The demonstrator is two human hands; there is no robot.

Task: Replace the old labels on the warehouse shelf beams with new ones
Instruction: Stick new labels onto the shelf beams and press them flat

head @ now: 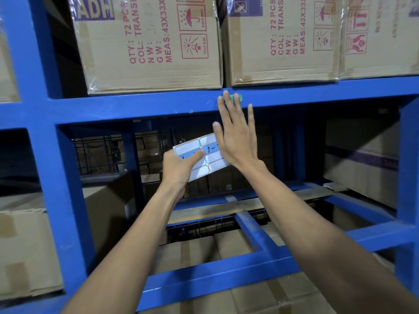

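Right hand (235, 141) flat, wide, on green label (233, 97); left hand (179, 171) holds label sheet (204, 155), mostly blank, blue "1-" stickers.

Blue painted metal beam (136, 105), film-wrapped cardboard boxes (154, 71), seemingly glossy label sheet (210, 162)

Green label (235, 97) stuck on beam (136, 105); label sheet (210, 162) tilted below.

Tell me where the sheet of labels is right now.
The white label sheet with blue strips sits mid-frame in the left hand, below the blue shelf beam, beside the right hand.
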